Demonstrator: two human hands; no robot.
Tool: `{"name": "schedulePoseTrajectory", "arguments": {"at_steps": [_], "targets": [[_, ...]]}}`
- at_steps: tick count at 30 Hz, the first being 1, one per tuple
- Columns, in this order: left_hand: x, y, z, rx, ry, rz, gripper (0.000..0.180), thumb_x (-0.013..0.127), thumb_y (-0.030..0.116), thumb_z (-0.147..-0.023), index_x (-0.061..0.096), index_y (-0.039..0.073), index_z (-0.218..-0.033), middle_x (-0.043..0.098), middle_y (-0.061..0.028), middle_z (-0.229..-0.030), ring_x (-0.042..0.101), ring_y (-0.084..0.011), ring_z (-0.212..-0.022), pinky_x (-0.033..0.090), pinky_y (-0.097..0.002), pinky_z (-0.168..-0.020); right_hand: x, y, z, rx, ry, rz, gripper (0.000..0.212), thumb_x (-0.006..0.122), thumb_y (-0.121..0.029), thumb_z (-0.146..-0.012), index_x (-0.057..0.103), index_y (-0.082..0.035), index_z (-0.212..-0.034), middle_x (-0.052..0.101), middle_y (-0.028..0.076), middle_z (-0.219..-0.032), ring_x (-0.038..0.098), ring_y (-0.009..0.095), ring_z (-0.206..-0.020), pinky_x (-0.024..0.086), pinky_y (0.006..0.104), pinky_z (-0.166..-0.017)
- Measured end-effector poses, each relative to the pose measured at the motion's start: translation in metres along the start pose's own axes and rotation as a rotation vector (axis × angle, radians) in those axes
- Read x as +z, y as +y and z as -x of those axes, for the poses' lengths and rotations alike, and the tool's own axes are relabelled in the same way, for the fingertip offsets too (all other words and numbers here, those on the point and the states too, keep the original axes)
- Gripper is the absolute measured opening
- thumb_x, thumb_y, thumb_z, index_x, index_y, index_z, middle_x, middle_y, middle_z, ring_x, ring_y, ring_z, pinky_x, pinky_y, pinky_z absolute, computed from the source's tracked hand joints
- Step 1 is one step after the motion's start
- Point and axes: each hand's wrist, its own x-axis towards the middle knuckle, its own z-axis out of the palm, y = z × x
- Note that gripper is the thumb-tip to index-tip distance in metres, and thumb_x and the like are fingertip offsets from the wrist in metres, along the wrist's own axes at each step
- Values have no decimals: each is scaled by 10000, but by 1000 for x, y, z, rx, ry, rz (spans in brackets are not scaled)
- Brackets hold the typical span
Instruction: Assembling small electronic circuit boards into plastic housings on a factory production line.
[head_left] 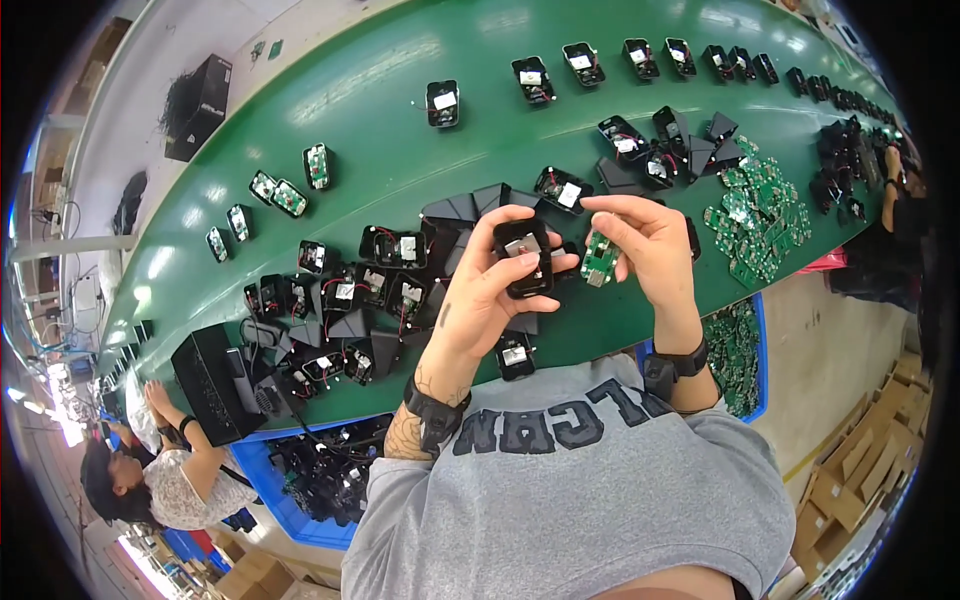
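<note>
My left hand [488, 275] is closed round a small black plastic housing [524, 258], its open side facing up and a silvery-white part inside. To the right, my right hand [645, 243] pinches a green circuit board [599, 262] between thumb and fingers. Board and housing are a short way apart. Just beyond the hands lies another black housing [563, 190] with a white part and red wires. One more housing [515, 355] sits at the table's near edge, below my left hand.
Loose green boards are piled [760, 212] on the right of the green table [380, 55]. Black housings [395, 248] cluster at left; others line the far side. Blue bins [290, 500] stand by the near edge. Co-workers are at left [190, 485] and far right [893, 190].
</note>
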Motion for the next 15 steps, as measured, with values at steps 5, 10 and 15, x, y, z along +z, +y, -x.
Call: {"name": "schedulePoseTrajectory", "arguments": {"at_steps": [5,10,15], "targets": [[-7,-3,1,-7,-1,85,344,454,218,-961,430,134,-1295,571,-161,-1192,638,-244,-1009,619,-379,-682,-5,-2,5,88,-258,-10,376,609,33,-838,608,4,-1213,655,51,-839,619,102,-663,515,224,-614],[-7,-2,1,20,15,63,330,443,224,-973,433,122,-1287,591,-171,-1173,622,-282,-1072,621,-387,-669,-11,-3,8,-22,-173,-3,388,600,47,-834,594,28,-1221,645,65,-901,619,109,-755,505,232,-710],[3,2,4,-4,20,60,347,464,207,-986,396,133,-1318,547,-172,-1218,590,-297,-1128,579,-438,-817,-2,-5,18,-198,-190,-104,173,650,70,-785,627,42,-954,656,113,-892,657,162,-752,555,266,-625]]}}
